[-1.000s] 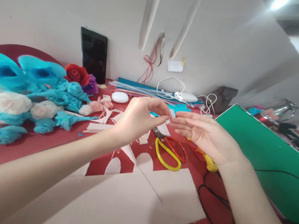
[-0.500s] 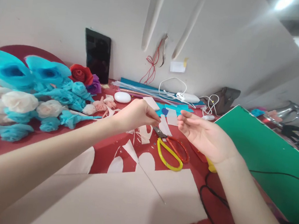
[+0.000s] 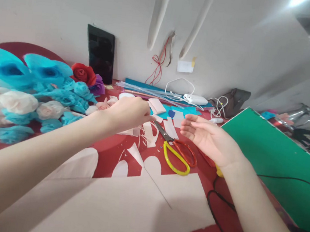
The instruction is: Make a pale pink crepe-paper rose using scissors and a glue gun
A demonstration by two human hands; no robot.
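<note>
My left hand [image 3: 133,110] reaches over the paper scraps, thumb and fingers pinched together. A small pale piece [image 3: 158,119] shows by its fingertips; whether the hand holds it is unclear. My right hand [image 3: 210,138] hovers palm inward, its fingers stretched out and slightly bent, holding nothing. Between and below the hands lie scissors [image 3: 166,135] with one yellow and one red handle. Nearer me is a pale pink sheet of paper [image 3: 123,208], with a thin wire [image 3: 158,186] topped by a paper cone [image 3: 135,154] lying across it. Rounded paper petals [image 3: 152,163] rest at its far edge.
Blue and white paper flowers [image 3: 18,102] crowd the left. A dark tablet [image 3: 100,53] leans on the wall. Clear sticks [image 3: 146,90] and a white device with a cable [image 3: 195,99] lie at the back. A green board [image 3: 274,161] and black cable [image 3: 217,229] occupy the right.
My left hand has moved left and slightly away from the scissors, uncovering their blades. My right hand has shifted slightly left. The scissors and wire lie in about the same place.
</note>
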